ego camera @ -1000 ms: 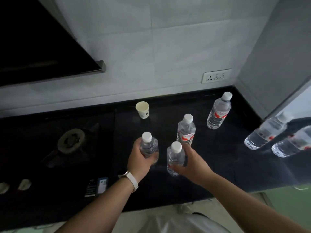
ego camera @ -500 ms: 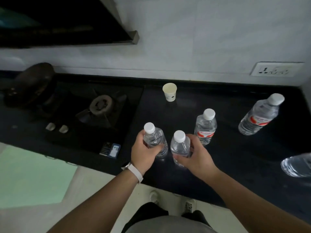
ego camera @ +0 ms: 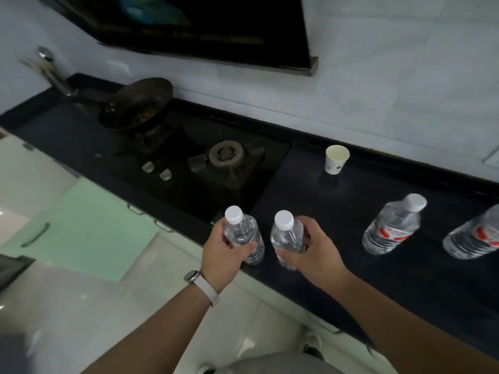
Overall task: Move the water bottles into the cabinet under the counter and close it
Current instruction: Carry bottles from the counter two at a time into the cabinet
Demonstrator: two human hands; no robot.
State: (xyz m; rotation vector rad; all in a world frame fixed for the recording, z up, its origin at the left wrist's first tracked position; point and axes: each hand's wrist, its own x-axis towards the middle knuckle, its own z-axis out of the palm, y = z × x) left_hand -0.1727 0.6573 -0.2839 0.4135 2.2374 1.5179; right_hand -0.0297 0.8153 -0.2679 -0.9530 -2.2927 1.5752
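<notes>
My left hand [ego camera: 225, 252] grips a clear water bottle [ego camera: 244, 234] with a white cap, held at the front edge of the black counter [ego camera: 405, 287]. Beside it my right hand [ego camera: 314, 251] grips a second clear bottle [ego camera: 287, 238]. Two more bottles with red labels stand on the counter to the right, one [ego camera: 391, 225] close by and one [ego camera: 475, 238] cut off by the frame edge. A pale green cabinet door [ego camera: 81, 228] with a dark handle shows below the counter at the left.
A paper cup [ego camera: 336, 159] stands near the back wall. A gas hob [ego camera: 224, 160] sits left of the bottles, with a dark wok [ego camera: 137, 106] on its far burner. A range hood [ego camera: 189, 25] hangs above. White tiled floor lies below.
Both hands have drawn their bottles toward the counter's front edge. The view has swung left, bringing the wok and green cabinet door into sight.
</notes>
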